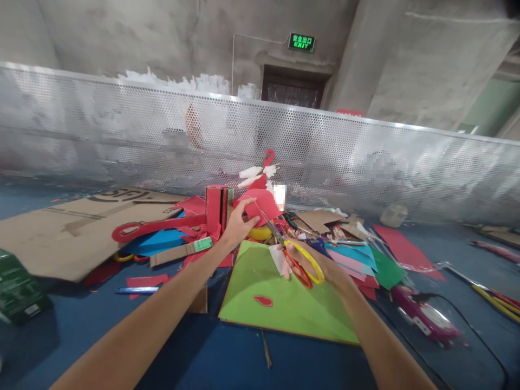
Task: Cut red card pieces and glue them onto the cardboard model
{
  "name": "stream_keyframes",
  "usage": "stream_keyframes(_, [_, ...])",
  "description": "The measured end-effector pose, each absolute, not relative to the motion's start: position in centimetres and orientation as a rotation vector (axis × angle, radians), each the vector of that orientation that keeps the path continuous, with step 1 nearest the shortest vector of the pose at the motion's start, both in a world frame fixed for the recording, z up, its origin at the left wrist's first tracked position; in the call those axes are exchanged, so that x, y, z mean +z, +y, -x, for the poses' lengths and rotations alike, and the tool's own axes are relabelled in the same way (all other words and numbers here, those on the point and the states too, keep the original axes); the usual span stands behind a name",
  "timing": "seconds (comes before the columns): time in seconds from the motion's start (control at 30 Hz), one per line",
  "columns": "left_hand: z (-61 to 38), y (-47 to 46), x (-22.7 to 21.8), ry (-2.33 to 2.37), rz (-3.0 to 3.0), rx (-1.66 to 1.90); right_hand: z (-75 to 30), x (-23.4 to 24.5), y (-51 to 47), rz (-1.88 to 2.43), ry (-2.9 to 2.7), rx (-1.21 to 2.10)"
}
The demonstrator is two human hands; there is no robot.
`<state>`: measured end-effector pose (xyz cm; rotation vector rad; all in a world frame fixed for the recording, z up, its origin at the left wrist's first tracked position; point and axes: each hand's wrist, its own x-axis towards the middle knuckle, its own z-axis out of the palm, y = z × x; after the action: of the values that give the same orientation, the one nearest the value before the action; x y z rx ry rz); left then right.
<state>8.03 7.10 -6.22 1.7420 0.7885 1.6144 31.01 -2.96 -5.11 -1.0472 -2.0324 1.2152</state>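
Between the thumb and fingers of my left hand point(240, 221) is a piece of red paper point(266, 201), held up above the table. My right hand point(303, 254) grips a pair of scissors point(311, 262) by yellow and red handles. The blades point up and left, and their tips meet the red paper; whether they are cutting into it I cannot tell. Below both hands lies a light green board point(252, 281), with a small red teardrop cutout point(263, 300) on it. A pale scrap point(278, 259) shows beside my right hand.
At left are flattened cardboard point(81, 233), a red box-like shape point(216, 208) with a long red strip and a blue pen point(138, 290). Coloured paper point(349, 262), a purple corded device point(424, 317) and pliers point(495, 298) lie right. A perforated metal barrier point(345, 157) runs behind.
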Motion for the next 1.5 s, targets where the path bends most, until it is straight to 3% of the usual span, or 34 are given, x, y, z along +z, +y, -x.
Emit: stream_keyframes(1.5, [-7.8, 7.7, -6.8, 0.789, -1.764, 1.631, -31.2, -5.3, -3.1, 1.06, -1.985, 1.132])
